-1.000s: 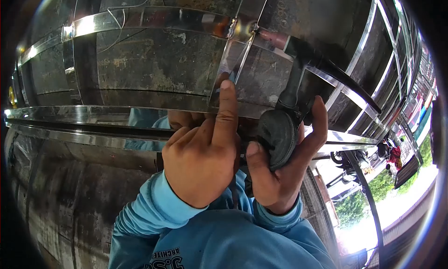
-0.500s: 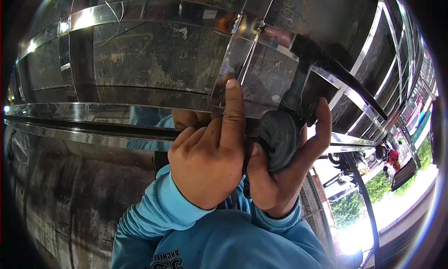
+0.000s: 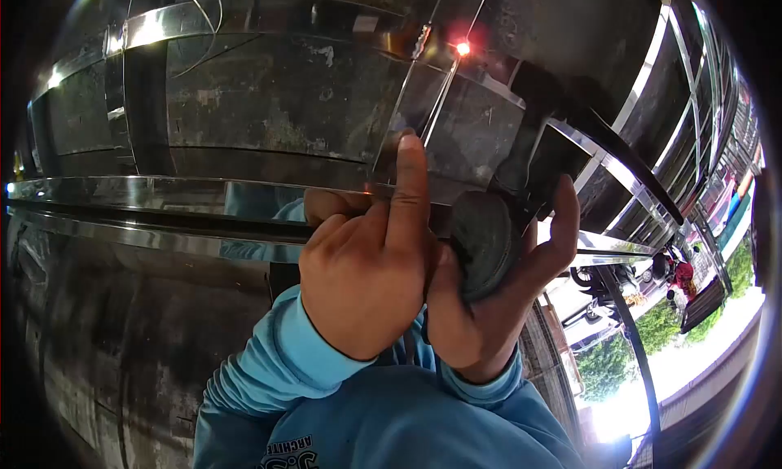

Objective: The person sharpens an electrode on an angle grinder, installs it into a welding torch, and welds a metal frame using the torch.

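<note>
My right hand [image 3: 497, 306] grips a black TIG welding torch [image 3: 521, 143] by its rounded handle end, with a bent forefinger beside it. The torch's long back cap points down to the right. At its tip, a small red-white glow burns on the edge of a polished square tube [image 3: 419, 103], where a steel bar meets it. My left hand [image 3: 366, 265] rests against a long polished bar [image 3: 179, 194]. Its index finger stretches along the tube while the other fingers curl under; its thumb and anything inside the curl are hidden. A rough weld bead shows on the tube's left edge.
A curved shiny steel bar [image 3: 261, 17] crosses the dark, stained work surface [image 3: 244, 103]. Thin wire [image 3: 213, 21] lies at upper left. More steel bars [image 3: 652, 70] form a frame at right. Beyond them are a motorbike [image 3: 607, 282], greenery and bright daylight.
A red-white glow has appeared at the torch tip, and the scene has darkened around it. Both hands have barely moved, and the torch stays in my right hand.
</note>
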Demonstrator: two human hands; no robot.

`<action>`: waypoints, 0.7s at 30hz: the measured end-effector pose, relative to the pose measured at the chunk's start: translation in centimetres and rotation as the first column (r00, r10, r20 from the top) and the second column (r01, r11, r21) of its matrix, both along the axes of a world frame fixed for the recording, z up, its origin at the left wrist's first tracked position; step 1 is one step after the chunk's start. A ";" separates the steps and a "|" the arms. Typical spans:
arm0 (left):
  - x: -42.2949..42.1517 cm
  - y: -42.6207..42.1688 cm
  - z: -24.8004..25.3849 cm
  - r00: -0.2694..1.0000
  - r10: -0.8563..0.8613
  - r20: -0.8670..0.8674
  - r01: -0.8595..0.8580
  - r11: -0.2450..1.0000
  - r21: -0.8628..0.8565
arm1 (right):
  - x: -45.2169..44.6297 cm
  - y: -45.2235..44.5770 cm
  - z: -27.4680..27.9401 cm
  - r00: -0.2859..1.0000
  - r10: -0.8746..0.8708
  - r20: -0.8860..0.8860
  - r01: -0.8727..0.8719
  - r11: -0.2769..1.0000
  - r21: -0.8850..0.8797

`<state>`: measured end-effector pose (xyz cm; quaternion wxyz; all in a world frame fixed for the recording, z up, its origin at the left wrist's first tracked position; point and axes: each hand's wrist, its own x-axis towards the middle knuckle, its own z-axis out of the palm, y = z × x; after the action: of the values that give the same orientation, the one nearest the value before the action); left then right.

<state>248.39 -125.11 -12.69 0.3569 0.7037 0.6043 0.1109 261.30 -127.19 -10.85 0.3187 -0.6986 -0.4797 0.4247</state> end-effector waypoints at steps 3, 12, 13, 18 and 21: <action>0.2 -0.3 -0.3 1.000 0.014 0.003 -0.014 1.000 0.024 | 0.2 -0.1 0.1 1.000 0.006 0.017 -0.006 1.000 -0.010; 0.0 -0.2 -0.3 1.000 0.012 -0.011 -0.012 0.999 0.033 | -0.4 -0.3 0.0 0.998 -0.044 -0.052 0.043 0.999 -0.018; 0.0 -0.2 -0.3 1.000 0.014 -0.010 -0.014 0.999 0.036 | -0.4 -0.3 0.0 0.998 -0.043 -0.049 0.042 0.999 -0.014; -0.1 0.1 0.2 1.000 -0.003 -0.002 0.003 0.999 -0.038 | -0.3 -0.4 0.0 0.999 -0.030 -0.015 0.029 0.999 -0.022; -0.2 0.5 0.7 1.000 -0.017 0.022 0.019 0.993 -0.113 | -0.4 -0.5 0.0 0.999 -0.031 0.014 0.031 0.999 -0.017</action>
<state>248.15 -124.64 -11.99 0.4036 0.6866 0.5994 0.0805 260.94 -127.67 -10.83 0.3159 -0.7116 -0.4672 0.4189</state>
